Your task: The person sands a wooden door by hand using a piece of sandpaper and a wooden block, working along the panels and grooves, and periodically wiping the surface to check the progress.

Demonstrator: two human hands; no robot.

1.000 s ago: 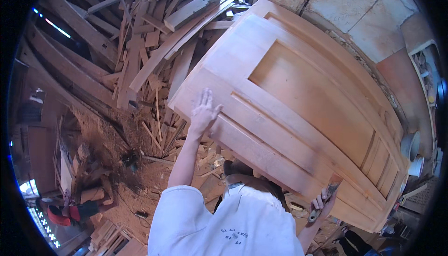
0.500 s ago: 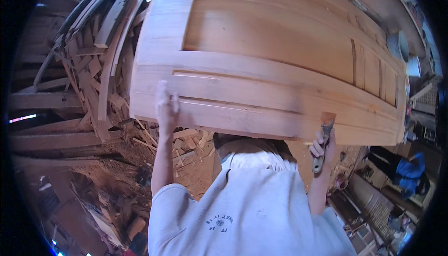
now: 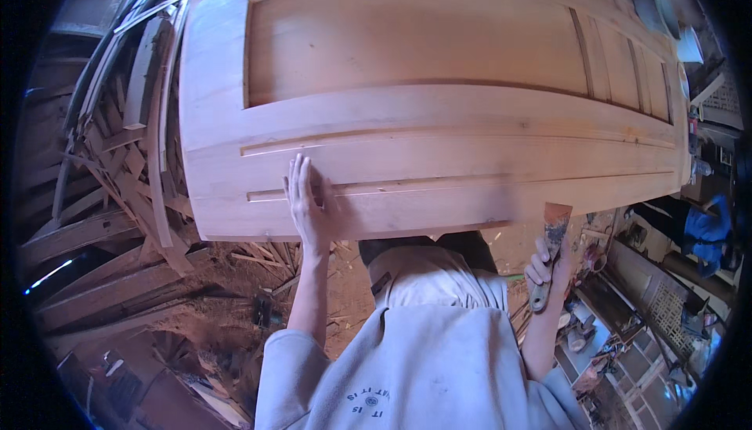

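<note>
A large pale wooden panel door (image 3: 415,144), with recessed panels and grooved mouldings, lies flat in front of me. On its near left part rests my left hand (image 3: 308,199), fingers stretched out over the grooved strip near the front edge. My right hand (image 3: 548,265) is closed round the handle of a flat paintbrush (image 3: 557,222). The brush points up and away from me, its brown, flared end beside the door's near edge. A hole shows at the handle's lower end. The brush seems apart from the wood.
Scrap boards and offcuts (image 3: 149,156) are heaped left of the door. Sawdust (image 3: 352,305) and wood pieces cover the floor. White buckets (image 3: 656,11) stand at the door's far right. Another person in blue (image 3: 705,234) is at the right, near cluttered shelving.
My left hand has moved right and nearer to me, and now lies on the door. The view has shifted, so the door sits further left. The paintbrush stays in my right hand.
</note>
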